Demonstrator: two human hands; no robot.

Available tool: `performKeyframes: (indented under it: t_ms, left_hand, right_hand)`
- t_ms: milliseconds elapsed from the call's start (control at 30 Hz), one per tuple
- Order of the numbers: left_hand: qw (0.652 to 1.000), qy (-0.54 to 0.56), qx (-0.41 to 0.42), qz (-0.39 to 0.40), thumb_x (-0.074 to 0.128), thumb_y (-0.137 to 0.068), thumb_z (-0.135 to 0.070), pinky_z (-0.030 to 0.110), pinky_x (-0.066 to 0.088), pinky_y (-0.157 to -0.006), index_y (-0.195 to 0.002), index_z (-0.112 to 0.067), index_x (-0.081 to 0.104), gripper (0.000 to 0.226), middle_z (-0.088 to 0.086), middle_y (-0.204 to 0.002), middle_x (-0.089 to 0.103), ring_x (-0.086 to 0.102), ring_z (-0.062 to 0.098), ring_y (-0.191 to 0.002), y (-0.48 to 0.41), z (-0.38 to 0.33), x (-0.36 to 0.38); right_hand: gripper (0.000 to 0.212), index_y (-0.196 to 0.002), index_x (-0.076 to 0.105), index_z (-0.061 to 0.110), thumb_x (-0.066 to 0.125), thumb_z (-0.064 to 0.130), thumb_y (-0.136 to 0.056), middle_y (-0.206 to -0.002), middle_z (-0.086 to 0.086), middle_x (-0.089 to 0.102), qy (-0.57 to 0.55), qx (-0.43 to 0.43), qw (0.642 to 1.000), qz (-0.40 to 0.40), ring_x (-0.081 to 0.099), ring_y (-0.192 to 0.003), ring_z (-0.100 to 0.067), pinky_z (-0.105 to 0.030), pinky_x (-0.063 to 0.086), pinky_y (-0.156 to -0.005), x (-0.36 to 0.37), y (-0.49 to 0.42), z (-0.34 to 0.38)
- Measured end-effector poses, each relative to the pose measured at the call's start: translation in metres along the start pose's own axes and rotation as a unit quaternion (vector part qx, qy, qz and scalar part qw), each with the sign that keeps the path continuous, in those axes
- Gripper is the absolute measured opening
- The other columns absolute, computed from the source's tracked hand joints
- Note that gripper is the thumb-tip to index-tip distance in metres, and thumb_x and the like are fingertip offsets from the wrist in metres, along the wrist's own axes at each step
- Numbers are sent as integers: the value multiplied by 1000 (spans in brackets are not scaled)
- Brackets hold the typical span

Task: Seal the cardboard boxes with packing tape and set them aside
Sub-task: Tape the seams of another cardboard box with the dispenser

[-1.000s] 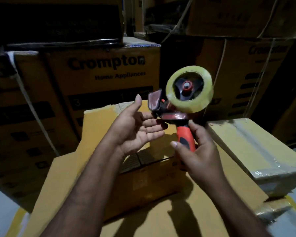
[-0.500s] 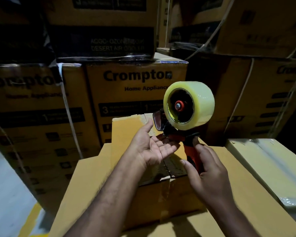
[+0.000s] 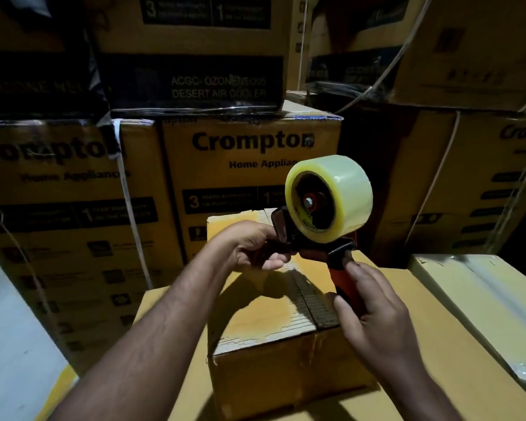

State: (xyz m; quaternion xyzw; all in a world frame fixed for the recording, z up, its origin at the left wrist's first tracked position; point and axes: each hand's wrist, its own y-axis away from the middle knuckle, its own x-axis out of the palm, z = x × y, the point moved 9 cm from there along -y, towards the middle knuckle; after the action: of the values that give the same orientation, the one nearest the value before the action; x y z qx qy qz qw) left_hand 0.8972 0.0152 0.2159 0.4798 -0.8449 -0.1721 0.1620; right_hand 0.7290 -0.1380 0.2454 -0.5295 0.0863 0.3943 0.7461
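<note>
Packing tape roll (image 3: pixel 331 196), clear and nearly full, is mounted on the tape dispenser (image 3: pixel 312 249), which is held above the cardboard box (image 3: pixel 255 308).

1. The right hand (image 3: pixel 374 317) grasps the orange handle (image 3: pixel 345 279) with fingers and thumb wrapped round it, roll uppermost.
2. The left hand (image 3: pixel 252 247) is curled round the front end of the tape dispenser, just below the dark guard plate (image 3: pixel 281 224). Whether it also pinches the free end of the film cannot be determined.
3. The cardboard box rests directly below both hands, near the far edge of the top of a larger carton (image 3: pixel 438 329), roughly midway between that carton's left and right edges. Its flaps are closed and meet at a centre seam (image 3: pixel 312 299) running from the far side to the near side. No tape is visible on the seam, so sealing appears not yet started.

Handling (estimate): the box is stiff corrugated board and probably light. The flaps may spring up, so hold them flat beside the seam. Lift it by two opposite side walls, low down. The film is thin and clings to itself, so control it through the handle.

Beside the right edge lies a wrapped package (image 3: pixel 474 299). Printed stacked cartons (image 3: pixel 249 165) stand beyond the far edge.
</note>
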Motion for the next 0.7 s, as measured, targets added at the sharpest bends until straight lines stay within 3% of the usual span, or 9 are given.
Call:
performKeyframes:
  t_ms: [67, 233, 433, 567, 700]
  left_hand:
    - [1000, -16, -3, -13, 57, -100, -10, 24, 60, -56, -115, 9, 63, 24, 12, -71, 66, 64, 15, -56, -10, -6, -6]
    - [998, -2, -36, -56, 59, -98, -6, 22, 59, -52, -91, 5, 64, 14, 9, -65, 65, 64, 12, -50, -35, -9, -28]
    - [986, -111, -8, -127, 61, -96, -2, 33, 60, -65, -92, 4, 69, 10, 18, -79, 72, 70, 23, -69, -56, -30, -61]
    - [949, -220, 68, -215, 67, -92, -9, 35, 61, -68, -89, 2, 75, 13, 17, -87, 75, 73, 25, -77, -78, -63, -92]
    - [903, -332, 109, -250, 66, -96, -20, 32, 56, -63, -90, -7, 74, 16, 5, -81, 71, 66, 17, -69, -110, -91, -102]
  right_hand:
    - [58, -133, 58, 8, 69, 21, -78, -127, -15, 62, -12, 2, 1000, 0, 58, -114, -25, -33, 46, -90, 5, -5, -4]
    - [72, -138, 49, 22, 84, 14, -76, -127, -8, 62, -37, -11, 999, 34, 63, -110, -26, -32, 53, -84, 23, -26, -15]
    - [72, -140, 53, 21, 84, 18, -76, -129, -1, 62, -36, 0, 996, 79, 64, -108, -22, -31, 57, -79, 52, -47, -21]
    - [68, -144, 48, 27, 78, 24, -83, -133, 9, 58, -26, 35, 994, 98, 59, -112, -15, -27, 53, -82, 71, -60, -21]
    - [66, -146, 44, 35, 73, 29, -87, -132, 16, 54, 18, 70, 991, 113, 55, -106, -7, -17, 42, -72, 90, -71, -14]
